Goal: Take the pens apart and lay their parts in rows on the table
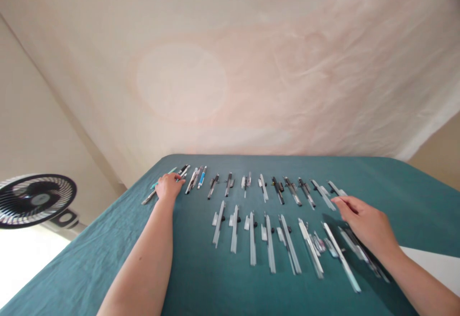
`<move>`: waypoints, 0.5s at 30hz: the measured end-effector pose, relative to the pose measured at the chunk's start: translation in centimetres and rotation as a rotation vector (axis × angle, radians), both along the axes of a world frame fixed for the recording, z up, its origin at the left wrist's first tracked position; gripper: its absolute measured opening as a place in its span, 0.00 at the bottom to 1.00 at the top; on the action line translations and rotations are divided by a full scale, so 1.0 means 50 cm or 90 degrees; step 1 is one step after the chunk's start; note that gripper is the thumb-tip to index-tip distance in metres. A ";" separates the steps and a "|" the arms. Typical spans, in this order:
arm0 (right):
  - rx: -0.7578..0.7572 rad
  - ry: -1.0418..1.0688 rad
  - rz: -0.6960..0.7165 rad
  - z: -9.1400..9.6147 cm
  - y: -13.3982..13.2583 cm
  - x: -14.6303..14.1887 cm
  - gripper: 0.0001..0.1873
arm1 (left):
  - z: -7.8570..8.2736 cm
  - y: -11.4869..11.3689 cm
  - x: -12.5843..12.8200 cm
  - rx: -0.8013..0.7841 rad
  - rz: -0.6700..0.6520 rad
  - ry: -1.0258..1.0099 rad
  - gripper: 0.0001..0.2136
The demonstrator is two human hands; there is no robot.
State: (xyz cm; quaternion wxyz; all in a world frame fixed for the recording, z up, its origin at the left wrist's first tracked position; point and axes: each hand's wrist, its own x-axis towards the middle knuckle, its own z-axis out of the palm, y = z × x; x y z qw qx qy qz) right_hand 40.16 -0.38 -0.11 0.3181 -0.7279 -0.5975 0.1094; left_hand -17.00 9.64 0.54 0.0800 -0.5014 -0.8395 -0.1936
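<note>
A table under a teal cloth (201,287) carries two rows of pens and pen parts. My left hand (168,186) rests at the far left of the back row, fingers curled over a small bunch of pens (184,171); whether it grips one is unclear. A green-tipped pen (163,178) lies just left of it. My right hand (364,222) hovers palm down at the right end, fingers stretched toward the last pen of the back row (336,189). It holds nothing. The front row holds several clear barrels (269,242).
A black fan (36,200) stands at the left, below table height. A pale pink sheet (251,67) hangs behind the table. A white surface (434,263) shows past the table's right edge. Bare cloth lies in front of the rows.
</note>
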 end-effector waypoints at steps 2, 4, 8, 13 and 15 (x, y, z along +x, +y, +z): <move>-0.001 -0.004 0.002 0.001 -0.001 -0.001 0.20 | 0.002 -0.005 0.000 -0.001 0.000 0.011 0.13; -0.001 -0.008 0.004 0.002 -0.001 -0.001 0.20 | 0.006 -0.008 0.005 0.007 0.000 0.024 0.14; 0.007 -0.012 0.010 -0.002 0.000 -0.001 0.21 | 0.015 -0.002 0.049 0.027 -0.060 0.056 0.17; 0.020 -0.011 0.019 -0.005 0.001 0.001 0.22 | 0.005 0.015 0.132 -0.008 -0.186 0.086 0.15; 0.014 -0.011 0.015 -0.004 0.001 0.001 0.22 | -0.001 0.015 0.147 -0.019 -0.197 0.097 0.12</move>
